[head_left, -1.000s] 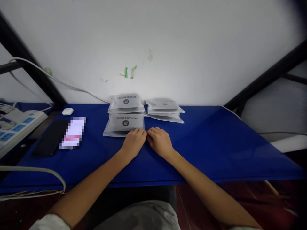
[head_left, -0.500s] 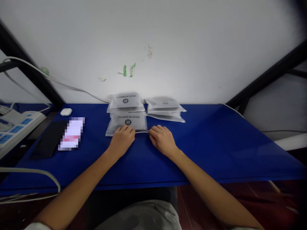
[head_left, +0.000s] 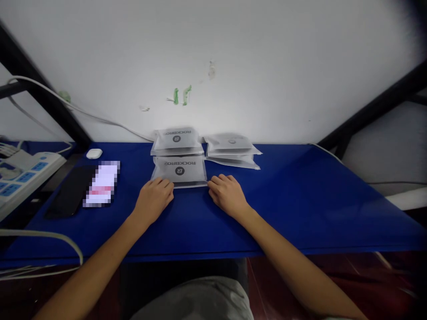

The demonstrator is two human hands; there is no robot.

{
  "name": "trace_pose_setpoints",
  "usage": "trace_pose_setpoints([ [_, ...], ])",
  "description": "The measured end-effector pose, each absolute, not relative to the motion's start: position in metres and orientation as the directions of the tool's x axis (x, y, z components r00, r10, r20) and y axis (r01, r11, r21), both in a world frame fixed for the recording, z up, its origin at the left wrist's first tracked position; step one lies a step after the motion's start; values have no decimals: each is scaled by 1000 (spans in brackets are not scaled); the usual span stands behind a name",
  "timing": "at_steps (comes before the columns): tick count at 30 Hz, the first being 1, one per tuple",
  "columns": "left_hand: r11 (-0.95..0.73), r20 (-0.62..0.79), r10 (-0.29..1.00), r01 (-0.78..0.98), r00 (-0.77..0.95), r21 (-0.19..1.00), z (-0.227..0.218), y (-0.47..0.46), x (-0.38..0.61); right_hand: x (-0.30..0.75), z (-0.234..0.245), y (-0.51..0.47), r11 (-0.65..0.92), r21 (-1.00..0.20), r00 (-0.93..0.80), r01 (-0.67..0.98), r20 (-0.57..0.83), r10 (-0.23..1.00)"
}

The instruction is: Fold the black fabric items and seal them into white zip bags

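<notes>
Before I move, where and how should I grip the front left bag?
I'd probably pinch the front left bag by both ends of its near edge, coming from your side: that edge is a thin strip, another bag sits behind, and your left hand and right hand are at its near corners.

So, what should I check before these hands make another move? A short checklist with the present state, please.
1. Left hand at the front printed bag's near left corner: ok.
2. Right hand at its near right corner: ok.
3. Firm grip at both corners: cannot tell; curled fingers hide any contact.
4. Front printed bag lying on the blue table: ok.
5. Near edge of that bag sealed: cannot tell.
6. Right-side bags stacked flush: not ok; they overlap with their near edges offset.
</notes>
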State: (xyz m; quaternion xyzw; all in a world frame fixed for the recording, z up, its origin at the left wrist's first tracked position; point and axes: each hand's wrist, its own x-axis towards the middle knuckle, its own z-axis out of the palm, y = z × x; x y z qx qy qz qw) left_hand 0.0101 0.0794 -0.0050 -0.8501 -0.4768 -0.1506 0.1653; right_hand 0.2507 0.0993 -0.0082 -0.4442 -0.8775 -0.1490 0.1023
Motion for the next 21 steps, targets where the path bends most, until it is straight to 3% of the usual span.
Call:
trace_pose_setpoints([
  [13,-423,438,784,895,440,-143,-3,60,-27,256,-4,98,573,180,-597,800,335,729],
  [18,-427,304,859,904,412,-19,0,56,-39,258,-3,97,555,134,-568,821,278,774],
  [21,-397,192,911,902,365,168,6,57,-39,261,2,95,525,16,-515,851,225,827],
])
